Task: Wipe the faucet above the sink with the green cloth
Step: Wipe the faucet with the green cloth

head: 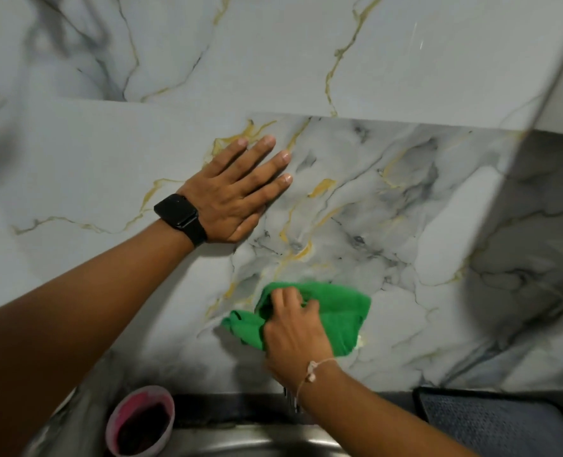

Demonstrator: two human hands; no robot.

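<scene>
My right hand presses the green cloth against the marble-patterned wall just above the sink. The cloth is bunched under my fingers and spreads out to the right. Only a small metal piece of the faucet shows below my right wrist; the rest is hidden by my hand and arm. My left hand, with a black watch on its wrist, lies flat on the wall higher up, fingers spread, holding nothing.
A pink cup with dark contents stands at the sink's left rim. A dark grey mat lies on the counter at the lower right. The marble wall meets a side wall at the right.
</scene>
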